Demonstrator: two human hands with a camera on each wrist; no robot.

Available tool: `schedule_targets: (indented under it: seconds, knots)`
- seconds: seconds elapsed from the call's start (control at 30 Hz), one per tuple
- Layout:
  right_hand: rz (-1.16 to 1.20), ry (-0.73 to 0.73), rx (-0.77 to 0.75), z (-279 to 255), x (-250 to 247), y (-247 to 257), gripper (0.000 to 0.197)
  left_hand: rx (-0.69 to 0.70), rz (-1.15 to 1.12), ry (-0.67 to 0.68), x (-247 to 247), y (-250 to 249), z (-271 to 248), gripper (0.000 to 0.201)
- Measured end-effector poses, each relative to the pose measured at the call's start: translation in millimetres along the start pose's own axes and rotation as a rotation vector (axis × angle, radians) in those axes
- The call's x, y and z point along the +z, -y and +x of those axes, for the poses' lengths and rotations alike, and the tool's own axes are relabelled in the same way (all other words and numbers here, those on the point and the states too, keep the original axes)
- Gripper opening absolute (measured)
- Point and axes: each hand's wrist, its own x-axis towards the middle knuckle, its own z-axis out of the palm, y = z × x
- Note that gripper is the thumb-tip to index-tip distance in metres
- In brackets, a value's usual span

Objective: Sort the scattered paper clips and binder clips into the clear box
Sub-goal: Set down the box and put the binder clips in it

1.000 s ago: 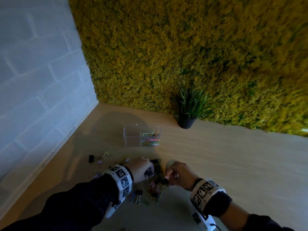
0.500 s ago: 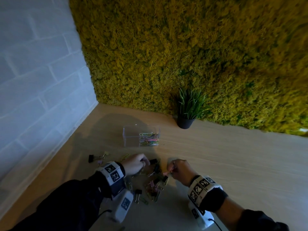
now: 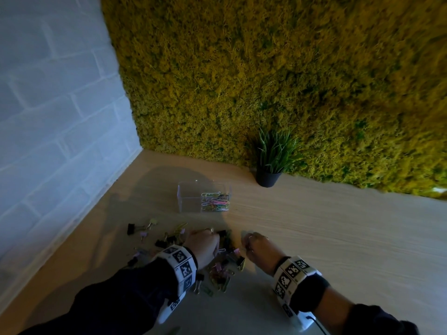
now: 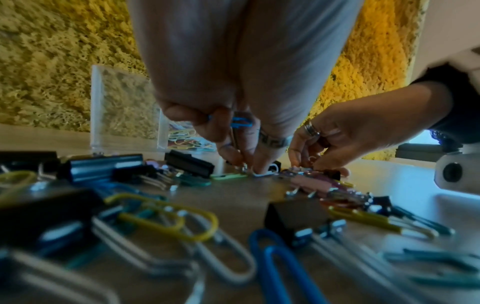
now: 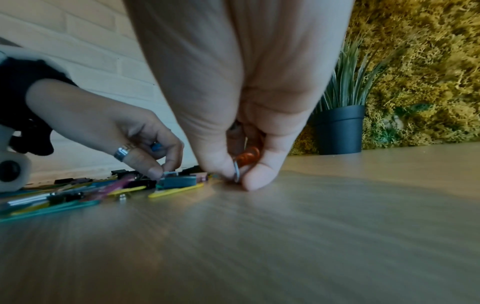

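A clear box (image 3: 191,201) stands on the table with coloured paper clips (image 3: 215,201) in its right compartment; the left one looks bare. Loose paper clips and binder clips (image 3: 221,267) lie scattered in front of it. My left hand (image 3: 205,245) is down in the pile. It keeps a blue paper clip (image 4: 241,122) in its curled fingers and pinches a white clip (image 4: 267,173) on the table. My right hand (image 3: 256,245) is at the pile's right edge and pinches orange paper clips (image 5: 249,156) and a grey one against the tabletop.
A small plant in a black pot (image 3: 268,176) stands behind the box against the moss wall. A white brick wall (image 3: 60,141) borders the table on the left. Black binder clips (image 3: 130,229) lie out to the left. Bare wooden tabletop (image 3: 338,238) stretches to the right.
Both hands stay low over the pile and shift only slightly while their fingers work at the clips. The box has not moved.
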Motion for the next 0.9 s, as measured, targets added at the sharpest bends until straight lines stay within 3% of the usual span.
schedule_targets:
  seconds: [0.13, 0.27, 0.37, 0.43, 0.5, 0.57, 0.63, 0.7, 0.77, 0.8, 0.83, 0.9]
  knots:
    - [0.03, -0.024, 0.043, 3.2, 1.9, -0.1, 0.021, 0.023, -0.201, -0.032, -2.5, 10.0, -1.5, 0.032]
    - [0.163, 0.002, 0.096, 1.8, -7.0, -5.1, 0.018, -0.061, -0.868, -0.055, -16.0, 22.7, -5.7, 0.015]
    - [0.54, 0.1, 0.238, 0.2, -17.0, -15.0, 0.033, -0.13, -1.352, -0.045, -23.6, 26.3, -6.4, 0.019]
    - [0.831, 0.11, 0.292, 0.8, -19.1, -20.8, 0.038, -0.172, -1.68, 0.062, -25.6, 29.7, -6.9, 0.022]
    - [1.008, 0.08, 0.304, -0.4, -24.2, -20.3, 0.035, -0.21, -1.855, 0.167, -25.3, 31.9, -7.6, 0.021]
    - [1.072, 0.087, 0.348, -1.2, -26.9, -16.5, 0.033, -0.267, -1.795, 0.192, -24.9, 29.4, -7.4, 0.031]
    - [0.946, 0.073, 0.38, 2.3, -27.2, -13.6, 0.041, -0.329, -1.57, 0.161, -24.3, 23.8, -6.0, 0.037]
    - [0.654, 0.0, 0.328, 8.5, -29.3, -3.0, 0.044, -0.295, -1.181, 0.123, -23.1, 18.5, -7.2, 0.031]
    - [0.54, -0.145, 0.301, 12.5, -24.5, 0.9, 0.031, -0.184, -0.681, 0.089, -17.2, 18.2, -8.5, 0.026]
    - [0.428, -0.22, 0.206, 16.8, -18.7, -2.1, 0.021, -0.139, -0.468, 0.085, -14.6, 18.5, -10.2, 0.023]
    - [0.322, -0.138, 0.199, 15.7, -18.5, 2.1, 0.013, -0.12, -0.323, 0.065, -12.1, 18.5, -11.3, 0.018]
    - [0.222, 0.062, 0.241, 10.4, -15.1, 6.1, 0.017, -0.111, -0.169, 0.033, -7.8, 19.7, -11.8, 0.019]
